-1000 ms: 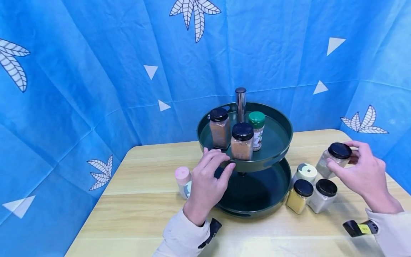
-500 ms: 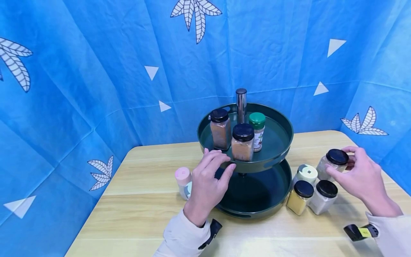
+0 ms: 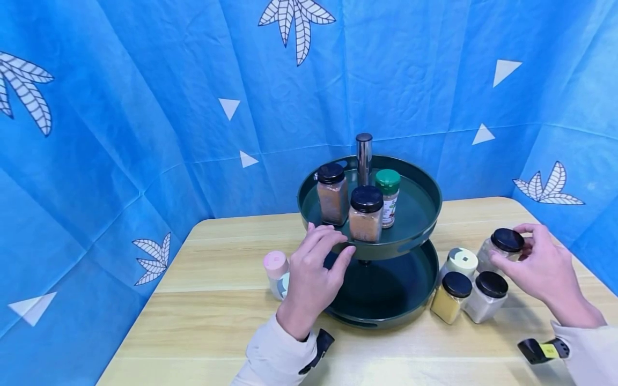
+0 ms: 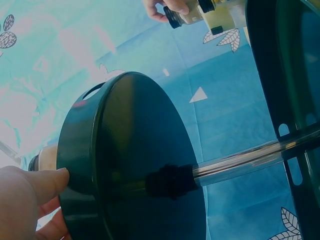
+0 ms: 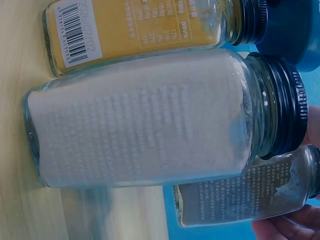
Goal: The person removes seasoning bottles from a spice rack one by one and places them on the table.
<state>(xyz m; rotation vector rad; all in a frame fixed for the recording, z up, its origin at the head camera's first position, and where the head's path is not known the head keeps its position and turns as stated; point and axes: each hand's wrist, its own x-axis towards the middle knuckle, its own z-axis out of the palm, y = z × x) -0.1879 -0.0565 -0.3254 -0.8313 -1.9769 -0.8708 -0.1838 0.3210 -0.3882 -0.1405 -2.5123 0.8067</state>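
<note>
A person's left hand point(image 3: 313, 276) reaches up from below with a bent wrist, gripping the front rim of the dark green upper tray point(image 3: 412, 198), fingers arched over the edge and thumb against the outer wall. The right hand point(image 3: 545, 268), well apart at the far right, has its fingers and thumb curled around the black-lidded top of a greyish jar point(image 3: 486, 256). That jar is behind a white powder jar point(image 3: 483, 305); whether its base touches the wooden table point(image 3: 193, 332) cannot be told.

Seen sideways from the right wrist, a yellow powder jar point(image 3: 446, 305) carries a white sticker with a barcode and a printed date ending "07/02", beside a pale panel of figures including "NRV%". The white powder jar and the greyish jar bear rows of small, pale characters, too faint to read.

On the upper tray stand two brown spice jars point(image 3: 333, 203) and a green-capped bottle point(image 3: 388, 209), its label too small to read. A yellow tag point(image 3: 549, 350) at the right wrist has illegible dark marks.
</note>
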